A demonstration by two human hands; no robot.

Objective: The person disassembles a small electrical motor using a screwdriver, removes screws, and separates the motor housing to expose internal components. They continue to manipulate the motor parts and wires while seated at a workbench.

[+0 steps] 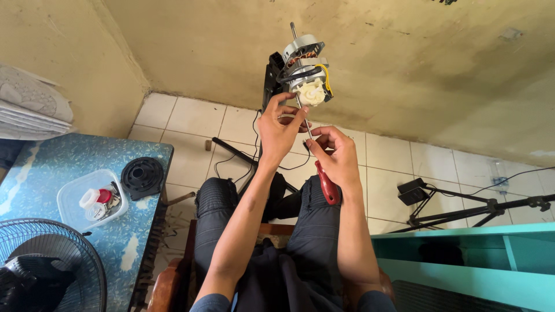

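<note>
Motor [306, 72] of a fan, bare of its housing, standing up on a black stand [272, 75] in front of the knees, shaft pointing up toward the wall. Copper windings showing between the metal plates; cream plastic gearbox [313, 92] facing the camera, yellow wire [328, 78] curving along its right side.

Left hand [279, 130] reaching up just below the gearbox, grip pinching the thin metal shank near its tip. Right hand [336, 153] lower and to the right, grip pressed together round the screwdriver [325, 179], red handle poking out beneath the palm, shank running up to the underside of the motor.

Sitting on a wooden chair [167, 286], dark trousers, legs apart.

To the left, blue patterned bench [69, 162] carrying a clear plastic tub [92, 199] of small parts and a round black plastic part [142, 176] beside it. Fan guard [52, 266], wire grille, at the lower left corner. Black cable [254, 156] trailing over the white floor tiles [191, 115]. Black tripod [474, 205] lying on the floor to the right, teal shelf [462, 254] nearer in.
</note>
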